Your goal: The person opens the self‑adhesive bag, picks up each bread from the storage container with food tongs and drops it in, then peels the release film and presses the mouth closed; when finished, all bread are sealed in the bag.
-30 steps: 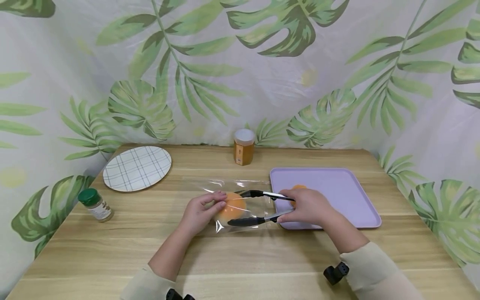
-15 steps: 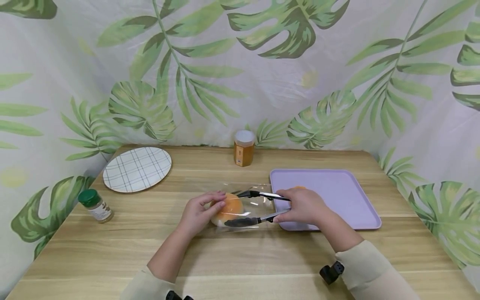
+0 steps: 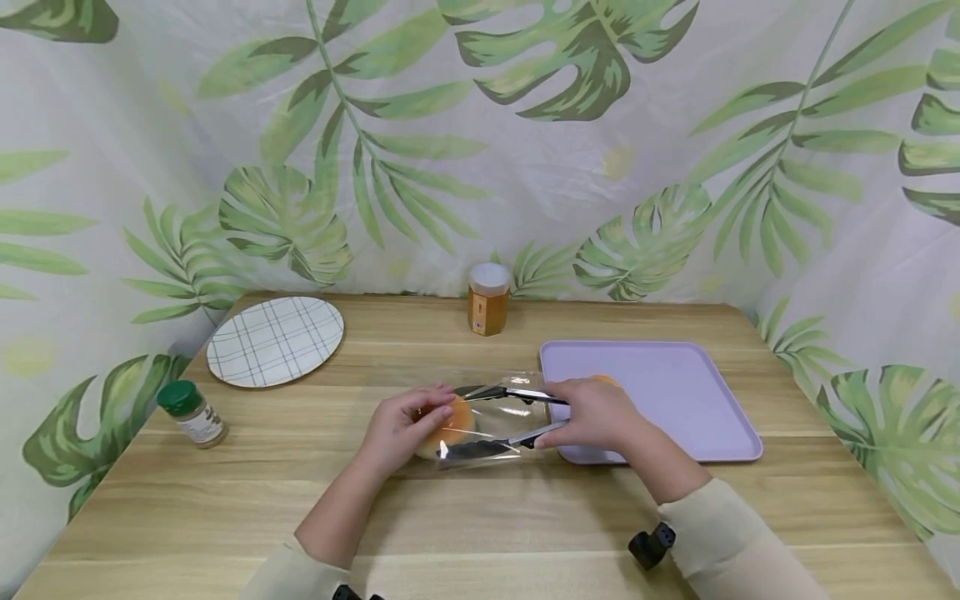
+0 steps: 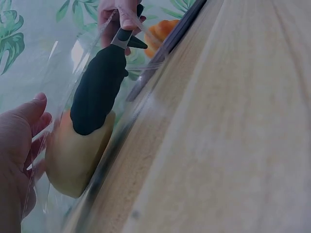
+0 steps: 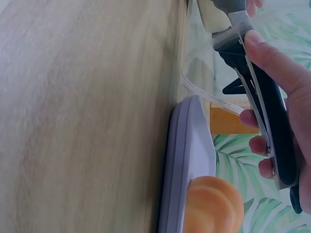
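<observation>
A round orange-topped bun lies inside a clear plastic bag in the middle of the table. My left hand grips the bag at its left end, thumb and fingers against the film around the bun. From the right, my right hand holds kitchen tongs with black tips and metal arms. The tips reach inside the bag, spread along either side of the bun; the left wrist view shows one black tip against the bun. Part of the bun is hidden beneath my left fingers.
A lilac tray bears an orange, ridged bread-like piece, partly behind my right hand. At the back stands an amber jar with a white lid. A checked plate and a green-capped spice jar are at left.
The tongs and my right hand have moved left, deeper into the bag. The bun has slid left toward my left hand, which stays nearly in place.
</observation>
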`<act>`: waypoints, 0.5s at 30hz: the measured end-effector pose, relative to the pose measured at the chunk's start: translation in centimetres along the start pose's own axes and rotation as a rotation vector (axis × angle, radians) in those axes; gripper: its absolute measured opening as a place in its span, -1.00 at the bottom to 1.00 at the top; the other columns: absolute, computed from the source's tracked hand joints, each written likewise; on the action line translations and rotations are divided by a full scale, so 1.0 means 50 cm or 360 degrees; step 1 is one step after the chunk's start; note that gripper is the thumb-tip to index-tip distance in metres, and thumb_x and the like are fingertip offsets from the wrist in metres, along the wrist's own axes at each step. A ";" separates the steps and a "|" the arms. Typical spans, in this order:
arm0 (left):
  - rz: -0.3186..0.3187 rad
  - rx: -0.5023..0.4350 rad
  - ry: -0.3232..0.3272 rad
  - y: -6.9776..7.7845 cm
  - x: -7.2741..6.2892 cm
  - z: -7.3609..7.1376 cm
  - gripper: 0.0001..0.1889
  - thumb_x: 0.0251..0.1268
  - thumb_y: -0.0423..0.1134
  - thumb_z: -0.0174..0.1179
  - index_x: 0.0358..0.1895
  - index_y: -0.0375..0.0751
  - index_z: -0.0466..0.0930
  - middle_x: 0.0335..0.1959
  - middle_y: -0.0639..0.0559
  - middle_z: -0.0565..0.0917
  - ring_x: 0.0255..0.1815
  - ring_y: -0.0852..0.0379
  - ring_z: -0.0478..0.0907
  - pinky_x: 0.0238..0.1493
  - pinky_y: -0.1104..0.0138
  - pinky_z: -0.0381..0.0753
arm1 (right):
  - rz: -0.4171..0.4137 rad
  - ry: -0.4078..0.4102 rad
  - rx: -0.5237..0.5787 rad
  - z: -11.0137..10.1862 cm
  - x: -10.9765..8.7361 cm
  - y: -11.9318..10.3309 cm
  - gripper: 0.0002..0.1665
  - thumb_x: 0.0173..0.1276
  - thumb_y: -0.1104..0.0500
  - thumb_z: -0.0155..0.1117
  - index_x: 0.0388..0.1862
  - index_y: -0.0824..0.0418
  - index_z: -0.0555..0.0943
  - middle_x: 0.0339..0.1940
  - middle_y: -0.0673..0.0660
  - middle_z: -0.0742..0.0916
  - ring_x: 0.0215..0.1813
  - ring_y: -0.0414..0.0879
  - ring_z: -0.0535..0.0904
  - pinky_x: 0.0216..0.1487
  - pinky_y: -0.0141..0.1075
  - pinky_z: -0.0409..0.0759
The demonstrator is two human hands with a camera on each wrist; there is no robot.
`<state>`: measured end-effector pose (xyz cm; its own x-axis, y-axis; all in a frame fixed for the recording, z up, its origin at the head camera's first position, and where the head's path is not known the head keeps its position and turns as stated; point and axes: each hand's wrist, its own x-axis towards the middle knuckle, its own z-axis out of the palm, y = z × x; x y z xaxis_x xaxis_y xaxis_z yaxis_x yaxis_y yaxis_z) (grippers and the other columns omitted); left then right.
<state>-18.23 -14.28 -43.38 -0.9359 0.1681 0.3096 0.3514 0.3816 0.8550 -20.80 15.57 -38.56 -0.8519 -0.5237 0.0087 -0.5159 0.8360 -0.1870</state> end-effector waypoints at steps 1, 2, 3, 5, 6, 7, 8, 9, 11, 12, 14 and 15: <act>0.0006 -0.0004 0.0002 0.000 0.000 0.000 -0.80 0.26 -0.25 0.32 -0.08 -0.18 0.75 0.06 -0.07 0.73 0.28 -0.09 0.55 0.36 0.03 0.46 | 0.0004 -0.0007 0.0008 0.001 0.001 -0.002 0.04 -0.05 -0.45 0.43 0.31 0.14 0.53 0.21 0.12 0.69 0.24 0.05 0.61 0.11 -0.04 0.65; 0.0013 -0.0005 0.0005 0.000 0.000 0.000 -0.80 0.26 -0.25 0.32 -0.09 -0.18 0.75 0.05 -0.07 0.73 0.28 -0.09 0.55 0.35 0.03 0.46 | 0.0007 -0.0015 0.0015 0.001 0.002 -0.003 0.04 -0.05 -0.45 0.43 0.31 0.14 0.53 0.21 0.12 0.68 0.24 0.05 0.61 0.10 -0.04 0.66; 0.0022 -0.0008 0.0008 0.000 0.000 0.000 -0.80 0.25 -0.26 0.32 -0.09 -0.19 0.75 0.04 -0.07 0.73 0.28 -0.09 0.55 0.34 0.04 0.47 | 0.0007 -0.0021 0.0031 0.001 0.003 -0.006 0.05 -0.04 -0.44 0.44 0.32 0.14 0.52 0.22 0.13 0.68 0.24 0.05 0.61 0.11 -0.04 0.66; 0.0037 -0.0008 0.0014 0.000 0.000 0.001 -0.81 0.25 -0.28 0.33 -0.10 -0.19 0.75 0.03 -0.08 0.74 0.27 -0.08 0.56 0.33 0.05 0.49 | -0.0007 -0.0028 0.0056 0.002 0.007 -0.009 0.04 -0.03 -0.43 0.44 0.33 0.15 0.51 0.23 0.14 0.67 0.25 0.06 0.60 0.14 -0.04 0.64; 0.0044 -0.0008 0.0016 0.000 -0.001 0.001 -0.82 0.24 -0.29 0.33 -0.11 -0.20 0.75 0.03 -0.09 0.74 0.26 -0.08 0.56 0.32 0.05 0.49 | -0.0014 -0.0031 0.0064 0.003 0.009 -0.010 0.04 -0.03 -0.42 0.44 0.33 0.15 0.50 0.23 0.15 0.67 0.26 0.06 0.60 0.15 -0.04 0.64; 0.0050 -0.0008 0.0019 0.000 -0.001 0.002 -0.82 0.24 -0.30 0.33 -0.11 -0.21 0.75 0.03 -0.09 0.74 0.26 -0.08 0.57 0.33 0.04 0.48 | -0.0019 -0.0034 0.0070 0.003 0.011 -0.012 0.04 -0.02 -0.42 0.44 0.34 0.15 0.50 0.24 0.15 0.67 0.26 0.06 0.59 0.17 -0.04 0.63; 0.0055 0.0002 0.0023 0.000 -0.001 0.002 -0.82 0.23 -0.30 0.33 -0.12 -0.22 0.75 0.02 -0.10 0.74 0.25 -0.09 0.57 0.33 0.03 0.47 | -0.0022 -0.0038 0.0071 0.004 0.014 -0.013 0.05 -0.02 -0.43 0.44 0.34 0.15 0.50 0.24 0.15 0.67 0.26 0.06 0.59 0.18 -0.04 0.62; 0.0061 0.0007 0.0027 0.000 -0.001 0.003 -0.82 0.23 -0.31 0.33 -0.12 -0.23 0.75 0.02 -0.10 0.74 0.24 -0.09 0.58 0.33 0.03 0.47 | -0.0027 -0.0042 0.0073 0.005 0.015 -0.014 0.05 -0.02 -0.43 0.43 0.34 0.15 0.50 0.23 0.15 0.67 0.26 0.06 0.59 0.19 -0.04 0.62; 0.0067 0.0018 0.0036 -0.001 -0.001 0.004 -0.82 0.22 -0.32 0.33 -0.12 -0.23 0.75 0.01 -0.11 0.74 0.24 -0.10 0.58 0.35 0.01 0.45 | -0.0023 -0.0052 0.0077 0.007 0.019 -0.017 0.04 -0.01 -0.44 0.42 0.33 0.15 0.50 0.23 0.14 0.67 0.26 0.05 0.59 0.19 -0.04 0.61; 0.0066 0.0018 0.0041 -0.001 -0.001 0.004 -0.82 0.22 -0.33 0.33 -0.12 -0.23 0.75 0.01 -0.11 0.74 0.24 -0.10 0.58 0.37 0.00 0.43 | -0.0018 -0.0056 0.0080 0.008 0.020 -0.018 0.04 -0.01 -0.44 0.42 0.33 0.14 0.51 0.22 0.14 0.68 0.25 0.05 0.60 0.19 -0.04 0.61; 0.0059 0.0012 0.0047 -0.001 0.000 0.005 -0.82 0.22 -0.33 0.33 -0.12 -0.23 0.76 0.01 -0.11 0.74 0.23 -0.10 0.58 0.37 0.01 0.43 | -0.0018 -0.0059 0.0078 0.009 0.023 -0.021 0.03 -0.02 -0.44 0.43 0.33 0.13 0.51 0.21 0.13 0.68 0.23 0.05 0.60 0.17 -0.04 0.62; 0.0051 0.0003 0.0046 0.000 0.000 0.005 -0.82 0.22 -0.32 0.33 -0.12 -0.22 0.76 0.01 -0.10 0.74 0.24 -0.09 0.58 0.35 0.02 0.45 | -0.0020 -0.0060 0.0077 0.009 0.024 -0.023 0.03 -0.02 -0.43 0.43 0.33 0.13 0.51 0.21 0.13 0.68 0.23 0.05 0.61 0.18 -0.04 0.62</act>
<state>-18.22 -14.08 -43.50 -0.9245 0.1543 0.3485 0.3811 0.3782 0.8436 -21.20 13.93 -38.77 -0.8408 -0.5408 -0.0252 -0.5209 0.8209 -0.2341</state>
